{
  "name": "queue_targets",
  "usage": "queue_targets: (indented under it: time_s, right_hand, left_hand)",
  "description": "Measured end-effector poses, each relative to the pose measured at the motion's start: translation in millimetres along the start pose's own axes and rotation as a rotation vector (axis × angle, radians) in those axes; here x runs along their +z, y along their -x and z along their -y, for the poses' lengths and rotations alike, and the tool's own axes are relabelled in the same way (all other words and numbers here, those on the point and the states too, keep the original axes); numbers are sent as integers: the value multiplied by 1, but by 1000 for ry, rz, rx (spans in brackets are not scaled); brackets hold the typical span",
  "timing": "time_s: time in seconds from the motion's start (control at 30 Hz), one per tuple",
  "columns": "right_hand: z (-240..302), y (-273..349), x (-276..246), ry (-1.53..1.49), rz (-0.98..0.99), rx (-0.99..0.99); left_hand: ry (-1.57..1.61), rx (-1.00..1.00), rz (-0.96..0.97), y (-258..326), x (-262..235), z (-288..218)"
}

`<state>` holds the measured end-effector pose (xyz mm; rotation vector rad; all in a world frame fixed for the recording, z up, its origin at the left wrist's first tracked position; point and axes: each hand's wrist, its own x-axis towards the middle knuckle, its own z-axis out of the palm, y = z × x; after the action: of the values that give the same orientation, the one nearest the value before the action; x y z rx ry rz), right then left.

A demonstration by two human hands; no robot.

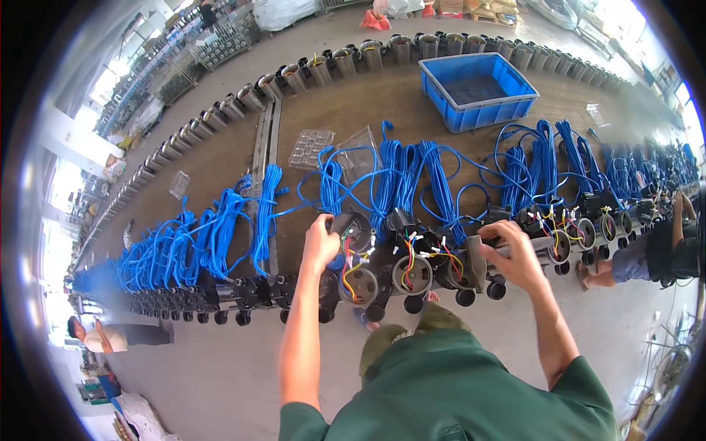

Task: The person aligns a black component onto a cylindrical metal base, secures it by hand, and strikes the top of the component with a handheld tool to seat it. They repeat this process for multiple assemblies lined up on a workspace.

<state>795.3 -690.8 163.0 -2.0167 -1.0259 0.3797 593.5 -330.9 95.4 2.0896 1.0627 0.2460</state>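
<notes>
My left hand (321,244) grips the rim of a black round cap (351,231). Coloured wires with white connectors run from under it into an open round motor housing (359,287). Over to the right, my right hand (512,253) is closed on a grey-brown cover (476,264) seen nearly edge-on. Between the hands sits another open housing (412,275) with red, yellow and green wires and white connectors sticking up. A further wired housing (454,272) lies just left of the grey-brown cover, partly hidden. Bundled blue cables (441,184) lie beyond this row.
A blue plastic crate (478,114) stands on the brown table (368,95). Metal cylinders (401,50) line its far edge. Clear plastic trays (312,148) lie near the cables. One person (121,336) is at the far left; another (654,250) works at the right.
</notes>
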Motion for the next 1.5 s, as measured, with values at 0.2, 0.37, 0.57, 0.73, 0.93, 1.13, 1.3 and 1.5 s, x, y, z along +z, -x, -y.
queue_targets:
  time_s: [0.2,0.37,0.57,0.73,0.93,1.13,1.3,1.5]
  right_hand:
    - [31,-93,105,-730,523,372]
    - [83,-125,147,-881,885,518]
    - [75,-129,167,-957,893,593]
    - [69,-139,167,-672,821,590]
    - [87,-116,176,-815,558,593]
    - [85,-108,184,-878,395,573]
    - [79,-100,195,-794,341,433]
    - [54,-99,208,-775,308,366]
  left_hand:
    - [58,838,-246,77,-7,-44]
    - [-162,1091,-249,95,-7,-22]
    - [34,946,-322,89,-7,11]
    - [64,968,-248,92,-27,2]
    - [853,136,647,94,-16,31]
    - [676,31,449,102,-14,13]
    - [134,124,79,122,-12,8]
    - [6,376,-263,134,28,42]
